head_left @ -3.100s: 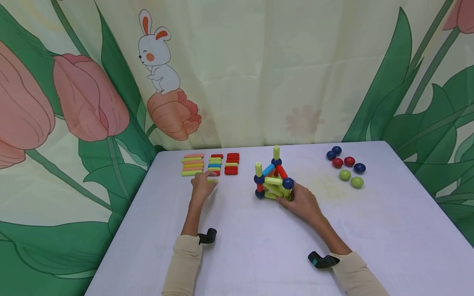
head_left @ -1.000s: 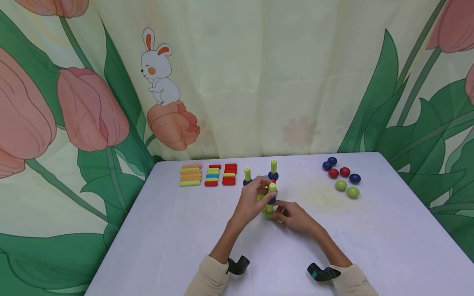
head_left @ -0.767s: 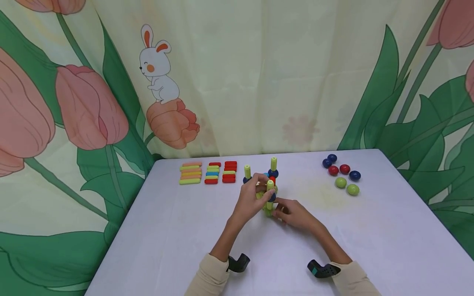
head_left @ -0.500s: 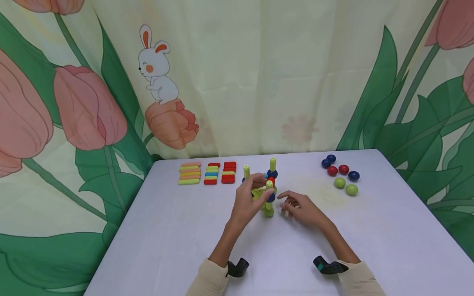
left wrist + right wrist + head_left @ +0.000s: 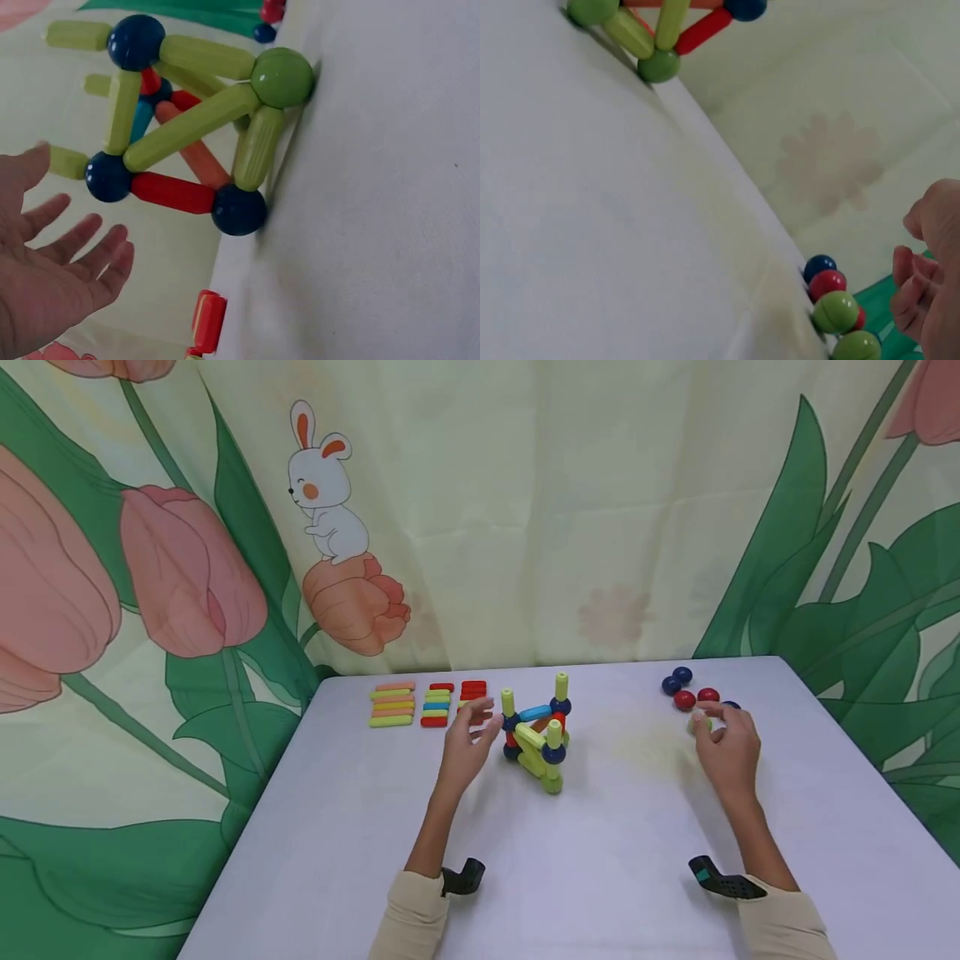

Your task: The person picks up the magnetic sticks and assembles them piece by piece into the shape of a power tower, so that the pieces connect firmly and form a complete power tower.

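Note:
A frame of magnetic rods and balls (image 5: 531, 737) stands on the table, with three light-green rods upright on its dark blue top balls. Just left of it is my left hand (image 5: 462, 752), fingers spread and bent a little, holding nothing. In the left wrist view its thumb overlaps the end of one upright rod (image 5: 67, 162). My right hand (image 5: 731, 752) hovers at the loose balls on the right, fingers loosely curled. From the right wrist, two green balls (image 5: 835, 311) still lie on the table, with a gap between them and the fingers; the hand partly covers them in the head view.
Rods in rows (image 5: 392, 710) lie at the back left, in orange, green, yellow, blue and red, partly behind the left hand. Loose red balls (image 5: 684, 700) and dark blue balls (image 5: 671, 686) sit at the back right. A printed curtain (image 5: 480, 527) hangs behind the table.
A green rod now stands on the front blue ball, bare 3.1 s ago. My left hand has let go of the frame and shifted left; my right hand has moved right to the loose balls.

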### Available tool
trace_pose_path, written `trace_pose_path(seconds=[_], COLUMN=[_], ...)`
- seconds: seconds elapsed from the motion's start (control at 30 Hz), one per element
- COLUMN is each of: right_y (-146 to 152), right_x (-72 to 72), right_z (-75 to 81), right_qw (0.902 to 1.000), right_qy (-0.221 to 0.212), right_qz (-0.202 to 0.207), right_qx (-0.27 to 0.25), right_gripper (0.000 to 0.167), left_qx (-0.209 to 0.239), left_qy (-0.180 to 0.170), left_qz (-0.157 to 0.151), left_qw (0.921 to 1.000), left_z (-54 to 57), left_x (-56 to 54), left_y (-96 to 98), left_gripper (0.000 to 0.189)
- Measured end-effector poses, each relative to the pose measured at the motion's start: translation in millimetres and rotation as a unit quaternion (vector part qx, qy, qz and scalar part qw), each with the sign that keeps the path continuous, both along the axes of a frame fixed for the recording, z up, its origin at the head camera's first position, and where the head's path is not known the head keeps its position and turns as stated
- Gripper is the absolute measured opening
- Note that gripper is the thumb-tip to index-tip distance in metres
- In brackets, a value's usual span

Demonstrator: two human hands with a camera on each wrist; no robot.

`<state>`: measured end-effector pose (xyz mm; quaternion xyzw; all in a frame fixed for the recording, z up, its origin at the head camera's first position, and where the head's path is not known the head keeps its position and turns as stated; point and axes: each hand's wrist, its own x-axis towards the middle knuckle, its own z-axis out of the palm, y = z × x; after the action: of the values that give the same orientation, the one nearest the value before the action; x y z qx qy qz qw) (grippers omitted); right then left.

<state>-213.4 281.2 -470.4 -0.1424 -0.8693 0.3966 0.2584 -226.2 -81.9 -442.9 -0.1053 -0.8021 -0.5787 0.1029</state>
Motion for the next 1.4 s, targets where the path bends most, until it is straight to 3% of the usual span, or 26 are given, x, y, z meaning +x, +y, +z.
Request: trace_pose_path(seconds=[0.07,0.13,0.27,0.4,0.6,0.83,1.03,1.13,1.27,1.4], right_y=[10.6,20.0,32.4,38.6,43.4,44.4,37.8,29.4,15.8,-3.3], right_x=[3.4,6.0,10.5,11.9,8.4,8.3,7.9,5.8,1.3,-6.2], right_z=[1.2,-0.3,-7.4,-14.5,-27.7,-32.6,-26.2,-20.5,-9.4,6.0], right_qw=[0.9990,0.9962,0.9898,0.9865,0.9820,0.9855,0.9882,0.9924,0.9990,0.9974], right_qy=[-0.039,-0.081,-0.139,-0.161,-0.183,-0.160,-0.135,-0.099,-0.021,0.039], right_qz=[-0.021,-0.031,-0.030,-0.021,-0.019,-0.038,-0.064,-0.063,-0.037,0.041], right_qx=[-0.005,-0.006,0.010,0.025,0.044,0.041,0.035,0.034,0.015,-0.044], right_gripper=[0.040,0.047,0.055,0.056,0.055,0.053,0.053,0.053,0.049,0.044], left_qx=[-0.024,-0.038,-0.052,-0.070,-0.109,-0.114,-0.102,-0.096,-0.104,-0.106], left_qy=[-0.035,-0.053,-0.066,-0.066,-0.052,-0.032,-0.017,-0.016,-0.015,-0.008], left_qz=[-0.051,-0.082,-0.083,-0.080,-0.126,-0.171,-0.171,-0.168,-0.169,-0.171], left_qw=[0.9978,0.9945,0.9929,0.9922,0.9847,0.9781,0.9798,0.9809,0.9799,0.9795], left_z=[-5.9,-10.2,-14.3,-14.6,-15.8,-18.8,-25.1,-27.0,-27.5,-28.1], left_x=[-3.7,-5.9,-6.7,-6.7,-6.2,-4.2,-6.2,-5.4,-4.8,-4.9], left_y=[-1.5,-2.0,-1.8,-0.9,2.9,7.9,11.4,12.9,15.8,18.7], left_gripper=[0.051,0.055,0.053,0.048,0.042,0.042,0.043,0.049,0.055,0.053])
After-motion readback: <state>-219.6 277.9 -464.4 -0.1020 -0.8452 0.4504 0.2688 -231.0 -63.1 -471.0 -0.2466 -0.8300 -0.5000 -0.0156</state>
